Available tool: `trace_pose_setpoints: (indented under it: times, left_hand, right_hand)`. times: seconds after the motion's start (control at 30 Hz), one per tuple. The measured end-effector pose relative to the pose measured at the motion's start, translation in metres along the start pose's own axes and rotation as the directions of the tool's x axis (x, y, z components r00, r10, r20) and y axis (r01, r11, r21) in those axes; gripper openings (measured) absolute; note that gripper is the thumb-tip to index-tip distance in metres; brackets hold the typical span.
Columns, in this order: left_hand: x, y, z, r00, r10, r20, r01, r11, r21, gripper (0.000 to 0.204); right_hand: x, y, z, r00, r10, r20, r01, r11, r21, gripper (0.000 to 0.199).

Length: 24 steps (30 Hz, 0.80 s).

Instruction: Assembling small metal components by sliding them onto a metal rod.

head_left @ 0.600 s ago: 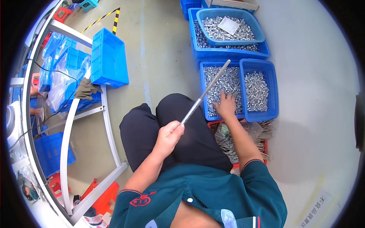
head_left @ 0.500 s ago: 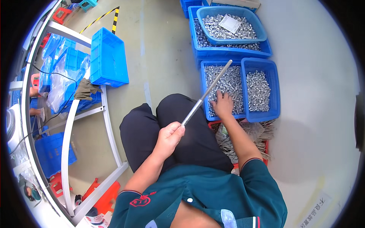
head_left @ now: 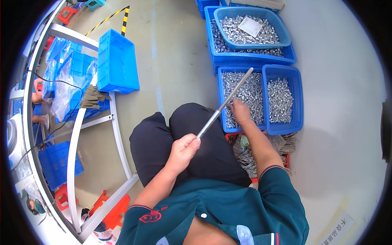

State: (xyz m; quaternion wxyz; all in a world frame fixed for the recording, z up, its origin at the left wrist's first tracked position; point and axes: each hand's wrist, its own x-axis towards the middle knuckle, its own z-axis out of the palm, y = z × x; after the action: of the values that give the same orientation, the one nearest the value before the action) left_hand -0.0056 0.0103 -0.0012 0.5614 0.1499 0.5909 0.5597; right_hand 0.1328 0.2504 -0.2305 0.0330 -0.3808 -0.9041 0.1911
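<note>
My left hand is closed round the lower end of a long thin metal rod. Its thicker sleeve-like part is nearest my fist, and the narrower end slants up to the right over a blue basket. Small silvery metal fittings fill that basket. At its near left side is my right hand, fingers drawn together over the fittings. Whatever is between those fingertips is too small to make out. Beside it stands a second blue basket of similar fittings.
Beyond the baskets, a light-blue basket of fittings rests on a larger blue crate. Below my right forearm, a red container holds many thin rods. On the left are a white frame and a blue bin.
My right hand's fingers, spread on the fittings before, are now drawn together. My left hand still holds the rod at nearly the same slant.
</note>
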Motion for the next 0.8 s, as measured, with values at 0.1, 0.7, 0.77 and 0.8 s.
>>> trace_pose_setpoints:
  times: [0.1,0.7,0.77,0.8]
  left_hand:
    - [0.003,0.0,0.004,1.0,0.005,0.014,-0.005,1.0,0.018,0.021]
    - [-0.002,-0.004,0.005,0.998,0.059,0.007,-0.06,0.998,0.027,0.024]
    - [-0.005,-0.003,0.003,0.998,0.067,-0.011,-0.066,0.997,0.044,0.023]
    - [-0.005,-0.002,0.003,0.997,0.072,-0.007,-0.072,0.996,0.045,0.023]
  right_hand:
    - [0.009,0.024,0.0,0.963,0.268,-0.009,-0.245,0.896,0.371,0.027]
    - [0.021,0.041,-0.05,0.799,-0.123,0.589,-0.386,-0.855,0.346,0.028]
    - [0.019,0.03,-0.059,0.826,-0.173,0.536,-0.4,-0.85,0.342,0.025]
    - [0.017,0.028,-0.065,0.83,-0.172,0.53,-0.398,-0.849,0.347,0.025]
